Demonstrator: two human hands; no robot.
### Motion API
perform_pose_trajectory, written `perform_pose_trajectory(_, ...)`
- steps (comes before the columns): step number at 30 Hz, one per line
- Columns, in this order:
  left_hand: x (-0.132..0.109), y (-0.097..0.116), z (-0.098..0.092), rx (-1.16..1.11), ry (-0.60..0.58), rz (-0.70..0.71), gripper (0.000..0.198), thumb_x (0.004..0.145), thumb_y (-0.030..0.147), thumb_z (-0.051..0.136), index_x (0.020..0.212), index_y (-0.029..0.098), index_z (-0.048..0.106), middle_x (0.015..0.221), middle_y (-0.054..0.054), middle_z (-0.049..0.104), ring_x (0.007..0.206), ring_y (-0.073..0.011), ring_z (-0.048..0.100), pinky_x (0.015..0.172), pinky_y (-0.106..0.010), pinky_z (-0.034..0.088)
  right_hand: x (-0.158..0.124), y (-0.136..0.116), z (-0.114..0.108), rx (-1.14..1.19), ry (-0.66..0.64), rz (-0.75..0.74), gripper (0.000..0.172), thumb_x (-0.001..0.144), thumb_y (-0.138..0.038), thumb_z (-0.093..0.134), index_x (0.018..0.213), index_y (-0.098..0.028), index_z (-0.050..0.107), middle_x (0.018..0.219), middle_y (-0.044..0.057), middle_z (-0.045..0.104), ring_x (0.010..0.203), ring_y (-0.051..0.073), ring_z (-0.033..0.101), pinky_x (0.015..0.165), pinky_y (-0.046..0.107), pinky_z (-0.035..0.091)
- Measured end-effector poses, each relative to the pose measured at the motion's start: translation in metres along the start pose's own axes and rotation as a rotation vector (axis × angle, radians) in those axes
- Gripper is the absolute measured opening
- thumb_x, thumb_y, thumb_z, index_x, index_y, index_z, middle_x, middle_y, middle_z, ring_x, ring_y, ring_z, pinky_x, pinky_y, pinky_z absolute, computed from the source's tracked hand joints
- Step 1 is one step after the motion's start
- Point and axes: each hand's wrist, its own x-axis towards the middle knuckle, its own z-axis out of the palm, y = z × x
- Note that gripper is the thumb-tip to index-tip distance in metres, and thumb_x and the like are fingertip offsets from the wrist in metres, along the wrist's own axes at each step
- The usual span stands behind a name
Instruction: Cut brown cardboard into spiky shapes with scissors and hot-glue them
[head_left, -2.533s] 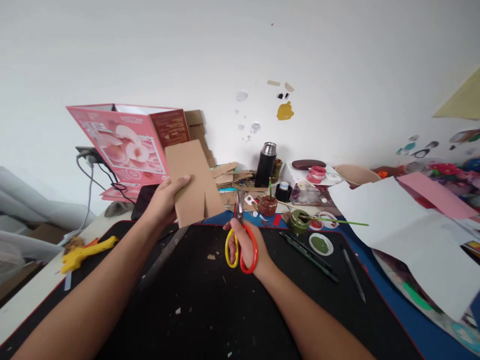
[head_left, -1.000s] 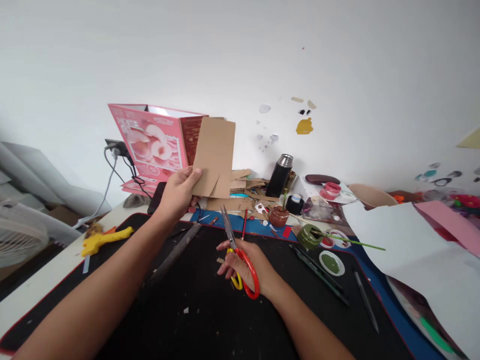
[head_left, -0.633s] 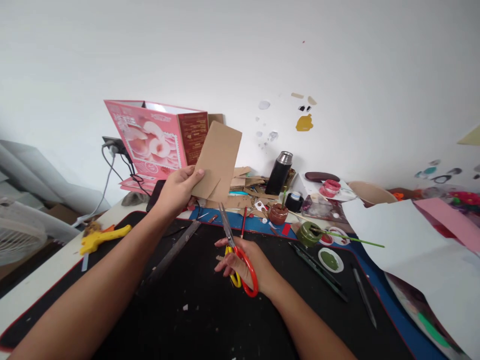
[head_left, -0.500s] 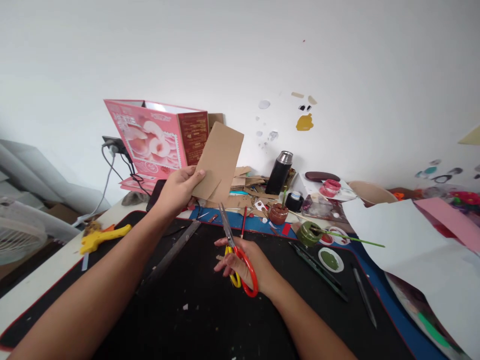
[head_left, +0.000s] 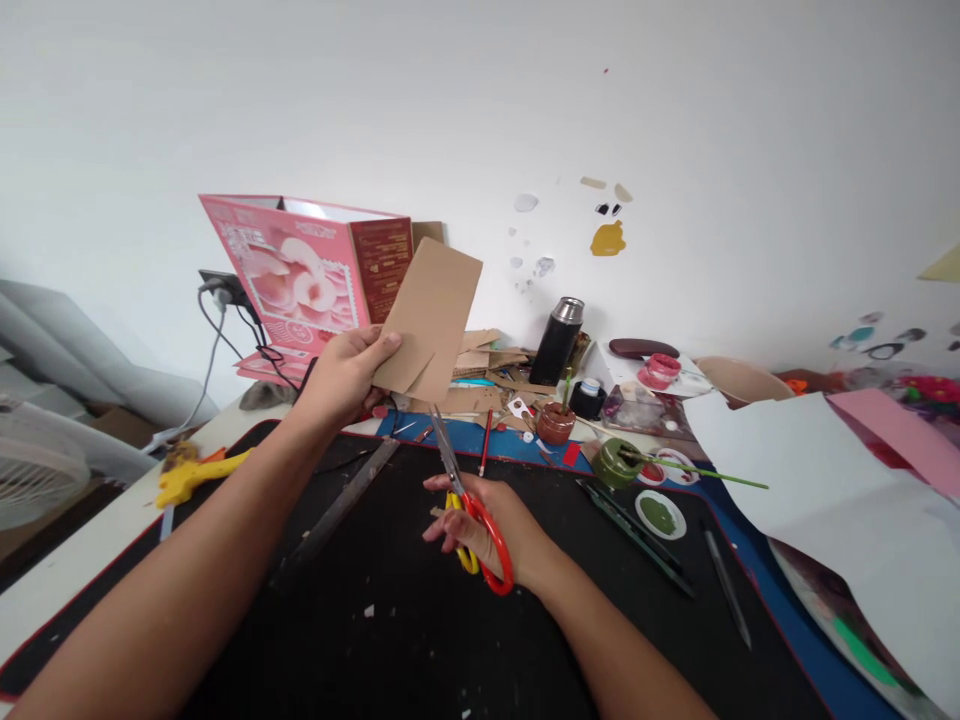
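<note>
My left hand (head_left: 347, 372) pinches a flat piece of brown cardboard (head_left: 439, 310) between thumb and fingers, holding it up above the mat. A slit runs into the cardboard from its lower edge. In my right hand (head_left: 487, 530) are scissors (head_left: 452, 465) with one red and one yellow handle loop. My thumb and fingers are around the handles, and the blades look closed, or nearly so. Their tips point up at the cardboard's lower edge, just below it; whether they touch it I cannot tell.
A black mat (head_left: 360, 650) with small scraps covers the table. Behind stand a pink box (head_left: 300, 270), a black flask (head_left: 556, 345), cardboard scraps (head_left: 487, 360) and paint jars (head_left: 617, 464). A metal ruler (head_left: 341, 510) and yellow glue gun (head_left: 196, 478) lie left, pens (head_left: 637, 535) right.
Hardly anything differs. The whole view has shifted slightly, with both hands, the cardboard and the scissors a little further left. Both grips stay the same.
</note>
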Motion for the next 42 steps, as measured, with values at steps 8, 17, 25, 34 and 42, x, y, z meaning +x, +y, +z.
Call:
perform_pose_trajectory(8,-0.001,0.001,0.000,-0.017,0.013,-0.017,0.025,0.093,0.042,0.072,0.089,0.019,0.065,0.045,0.007,0.053,0.026,-0.0070,0.034,0.029,-0.018,0.025,-0.001,-0.005,0.000,-0.019,0.001,0.004,0.114,0.073,-0.104,0.065,0.145,-0.016,0.069,0.097,0.017,0.084,0.071,0.025,0.077,0.065,0.034,0.056)
perform_pose_trajectory(17,-0.004,0.003,0.006,0.105,-0.010,-0.065,0.033,0.091,0.047,0.073,0.103,0.017,0.069,0.051,0.005,0.059,0.029,-0.0110,0.043,0.029,-0.021,0.028,0.000,-0.004,0.000,0.018,0.084,-0.038,0.102,0.081,-0.097,0.067,0.140,-0.014,0.070,0.089,0.013,0.082,0.065,0.022,0.075,0.066,0.033,0.058)
perform_pose_trajectory(25,-0.007,-0.004,0.013,0.187,-0.013,0.007,0.045,0.087,0.057,0.077,0.104,0.015,0.073,0.064,0.001,0.064,0.039,-0.0119,0.049,0.034,-0.022,0.035,0.001,-0.004,0.000,0.026,0.111,-0.057,0.096,0.086,-0.095,0.065,0.137,-0.014,0.069,0.082,0.010,0.080,0.048,0.017,0.064,0.048,0.028,0.050)
perform_pose_trajectory(34,-0.008,-0.005,0.015,0.142,0.018,0.014,0.038,0.091,0.053,0.074,0.104,0.017,0.070,0.063,0.003,0.062,0.038,-0.0107,0.048,0.034,-0.021,0.034,0.003,0.000,0.001,0.045,0.130,-0.098,0.089,0.090,-0.092,0.064,0.135,-0.015,0.071,0.076,0.006,0.076,0.047,0.017,0.061,0.047,0.027,0.048)
perform_pose_trajectory(42,-0.008,-0.004,0.015,0.138,-0.007,0.025,0.034,0.092,0.050,0.074,0.101,0.017,0.069,0.061,0.003,0.063,0.037,-0.0104,0.048,0.034,-0.021,0.033,0.002,-0.001,0.001,0.050,0.123,-0.078,0.091,0.090,-0.093,0.063,0.137,-0.015,0.070,0.077,0.007,0.078,0.043,0.014,0.058,0.045,0.025,0.046)
